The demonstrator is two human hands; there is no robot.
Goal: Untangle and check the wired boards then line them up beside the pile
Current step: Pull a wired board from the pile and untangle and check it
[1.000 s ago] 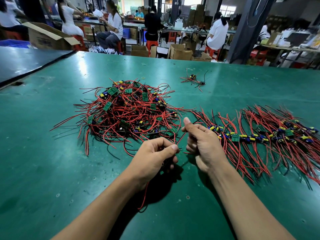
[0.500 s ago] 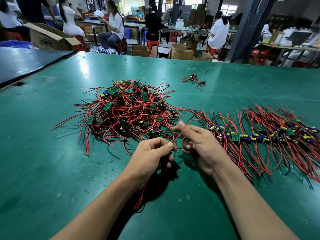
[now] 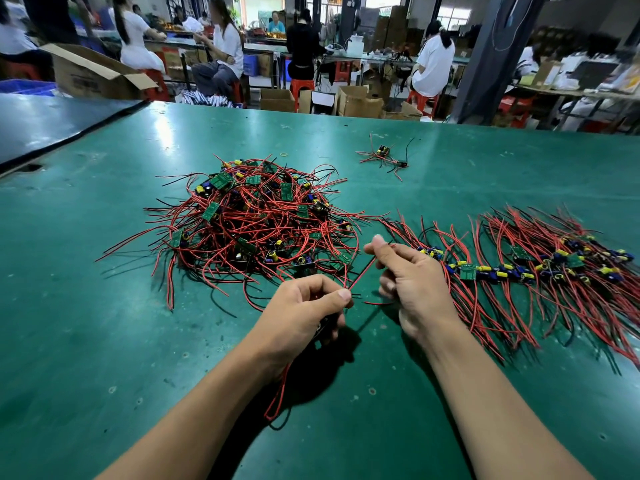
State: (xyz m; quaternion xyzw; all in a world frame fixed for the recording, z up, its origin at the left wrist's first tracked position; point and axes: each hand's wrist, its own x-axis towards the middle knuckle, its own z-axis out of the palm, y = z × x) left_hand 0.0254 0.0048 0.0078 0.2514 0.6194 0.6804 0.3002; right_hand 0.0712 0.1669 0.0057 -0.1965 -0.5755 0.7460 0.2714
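Right hand farther from left hand

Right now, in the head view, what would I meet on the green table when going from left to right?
From the left: tangled pile of wired boards → left hand → red wire pinched by both hands → right hand → lined-up row of boards. The small far cluster overlaps the right hand sideways, so it is omitted.
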